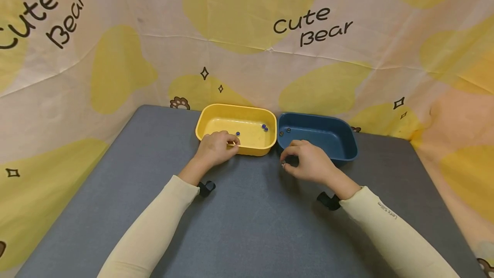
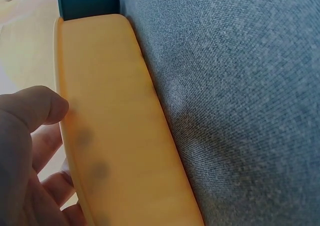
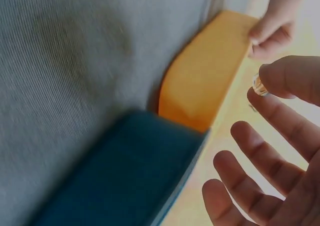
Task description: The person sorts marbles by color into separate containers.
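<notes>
My left hand (image 1: 230, 142) grips the near rim of a yellow bin (image 1: 247, 120), fingers curled over the edge and thumb (image 2: 36, 106) against the outer wall (image 2: 117, 131). Inside it lie a few dark blue marbles (image 1: 264, 128). A blue bin (image 1: 328, 128) stands touching its right side and holds two dark marbles (image 1: 284, 132). My right hand (image 1: 284, 162) hovers just in front of the blue bin's near left corner and pinches a small clear marble (image 3: 260, 85) between thumb and forefinger; its other fingers (image 3: 260, 146) are loosely spread.
Both bins sit at the far edge of a grey cloth-covered table (image 1: 247, 226). A cream and yellow "Cute Bear" cloth (image 1: 308, 25) hangs as a backdrop behind and to the sides. Grey table surface (image 2: 240, 86) stretches in front of the bins.
</notes>
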`<state>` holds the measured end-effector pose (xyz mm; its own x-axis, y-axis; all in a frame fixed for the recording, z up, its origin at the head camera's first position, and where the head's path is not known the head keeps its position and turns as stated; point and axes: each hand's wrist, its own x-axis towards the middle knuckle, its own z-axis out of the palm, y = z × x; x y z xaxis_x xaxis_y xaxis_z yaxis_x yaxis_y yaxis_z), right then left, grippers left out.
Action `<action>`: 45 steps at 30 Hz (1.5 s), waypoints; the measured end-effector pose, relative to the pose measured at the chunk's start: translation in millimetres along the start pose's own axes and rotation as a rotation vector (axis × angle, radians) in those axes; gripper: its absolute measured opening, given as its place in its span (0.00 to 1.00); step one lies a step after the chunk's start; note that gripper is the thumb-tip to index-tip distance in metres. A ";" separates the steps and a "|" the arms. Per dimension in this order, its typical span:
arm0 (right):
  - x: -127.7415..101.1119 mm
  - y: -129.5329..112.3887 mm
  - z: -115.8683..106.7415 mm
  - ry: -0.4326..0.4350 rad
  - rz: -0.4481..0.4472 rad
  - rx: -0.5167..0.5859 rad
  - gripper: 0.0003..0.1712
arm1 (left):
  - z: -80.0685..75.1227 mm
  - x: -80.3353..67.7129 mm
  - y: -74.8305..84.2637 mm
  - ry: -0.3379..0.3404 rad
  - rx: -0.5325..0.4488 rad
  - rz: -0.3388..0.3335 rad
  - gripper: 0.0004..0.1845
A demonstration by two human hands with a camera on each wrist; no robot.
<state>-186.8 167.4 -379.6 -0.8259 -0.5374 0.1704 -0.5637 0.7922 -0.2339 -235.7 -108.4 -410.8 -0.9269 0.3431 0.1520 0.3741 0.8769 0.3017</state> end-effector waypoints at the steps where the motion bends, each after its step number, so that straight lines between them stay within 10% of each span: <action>1: 0.4 1.3 -2.5 0.000 0.002 0.002 0.05 | 0.0 0.0 0.0 0.000 0.000 0.001 0.06; 20: 7.4 55.6 -30.1 0.020 0.137 -0.006 0.07 | -0.3 -0.4 -0.8 0.002 0.002 0.008 0.06; 45: 19.5 123.5 -0.1 -0.183 0.348 -0.052 0.12 | 0.5 -0.2 -0.9 0.017 0.008 0.012 0.07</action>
<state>-272.5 254.8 -405.0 -0.9582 -0.2732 -0.0850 -0.2524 0.9470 -0.1984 -235.8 -109.1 -411.5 -0.9218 0.3476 0.1714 0.3845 0.8756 0.2923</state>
